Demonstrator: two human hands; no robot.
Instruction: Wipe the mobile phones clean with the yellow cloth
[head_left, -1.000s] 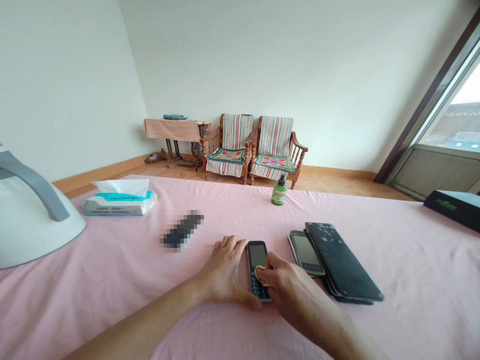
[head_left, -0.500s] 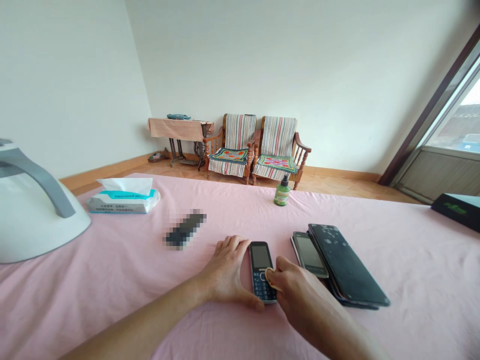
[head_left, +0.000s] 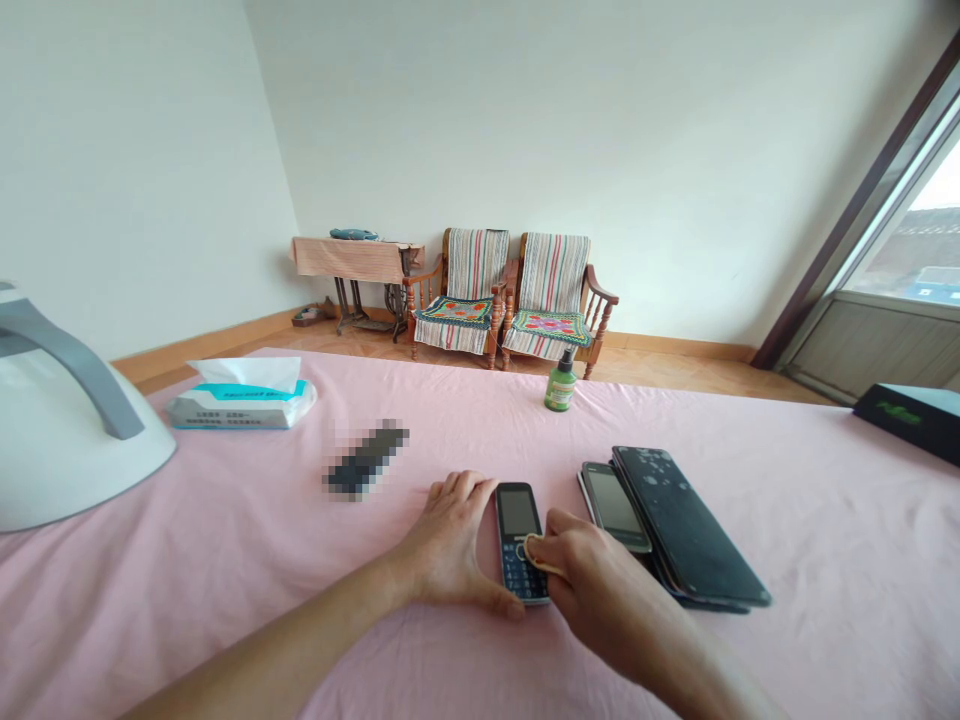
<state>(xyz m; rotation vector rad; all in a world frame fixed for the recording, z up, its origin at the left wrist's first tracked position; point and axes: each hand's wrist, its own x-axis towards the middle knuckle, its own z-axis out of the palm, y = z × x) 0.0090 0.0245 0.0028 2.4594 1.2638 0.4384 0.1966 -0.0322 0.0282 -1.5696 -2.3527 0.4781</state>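
Note:
A small dark keypad phone [head_left: 517,530] lies on the pink tablecloth [head_left: 225,560]. My left hand [head_left: 450,545] rests flat beside it, fingers and thumb against its left edge and lower corner. My right hand [head_left: 581,575] pinches a small tan pad [head_left: 531,550] against the phone's keypad. Just to the right lie a smaller smartphone [head_left: 613,506] and a large black smartphone [head_left: 686,522] with smudges, stacked over another dark device.
A green spray bottle [head_left: 560,383] stands at the table's far edge. A tissue pack [head_left: 244,397] sits far left, a white appliance with a grey handle [head_left: 67,420] at the left edge, a blurred dark object [head_left: 366,460] mid-table, a black box [head_left: 911,415] far right.
My right hand with the pad has shifted slightly along the phone's keypad, down and then back up. My left hand has stayed on the phone's left side.

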